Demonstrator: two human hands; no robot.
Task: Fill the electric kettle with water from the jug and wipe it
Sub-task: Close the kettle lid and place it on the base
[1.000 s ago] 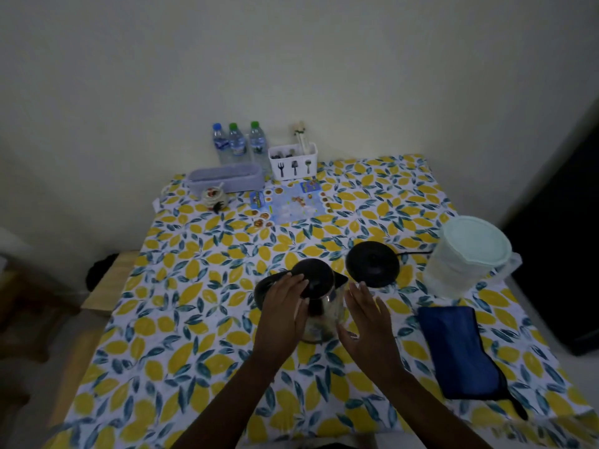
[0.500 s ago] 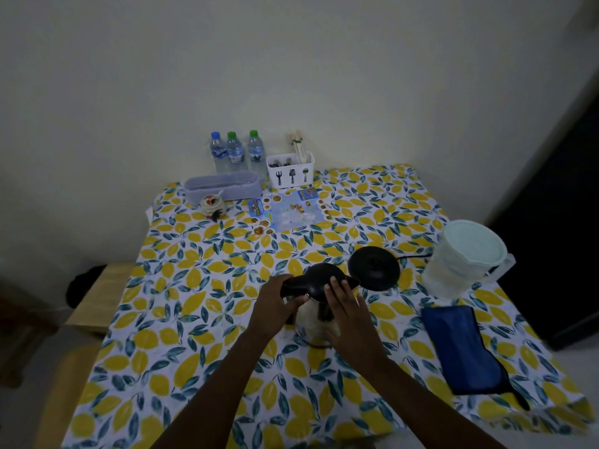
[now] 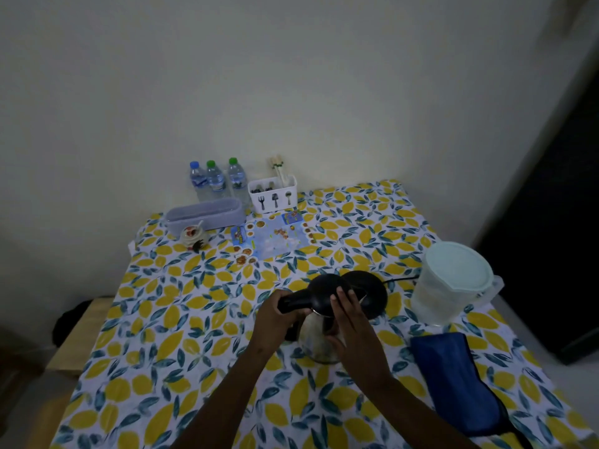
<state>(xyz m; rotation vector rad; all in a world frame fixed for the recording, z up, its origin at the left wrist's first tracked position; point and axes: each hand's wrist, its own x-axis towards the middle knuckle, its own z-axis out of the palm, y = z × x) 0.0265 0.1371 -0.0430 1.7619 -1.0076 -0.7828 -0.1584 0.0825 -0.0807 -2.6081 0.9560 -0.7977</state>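
Observation:
The steel electric kettle (image 3: 316,338) with a black lid (image 3: 324,291) and black handle stands on the lemon-print table (image 3: 181,319), near the middle. My left hand (image 3: 275,314) is closed around the kettle's handle. My right hand (image 3: 348,319) rests against the lid and the kettle's right side. Just behind it lies the black round kettle base (image 3: 372,293) with its cord. A translucent water jug (image 3: 450,283) with a pale green lid stands to the right. A folded blue cloth (image 3: 453,380) lies in front of the jug.
Three water bottles (image 3: 215,179), a white cutlery holder (image 3: 274,192), a lilac oblong box (image 3: 205,213), a small jar (image 3: 193,236) and a printed sheet (image 3: 275,238) sit at the table's far side by the wall. A wooden bench (image 3: 81,335) stands left of the table.
My left hand has moved from the lid onto the kettle's handle and closed on it. My right hand has come against the lid and the kettle's side.

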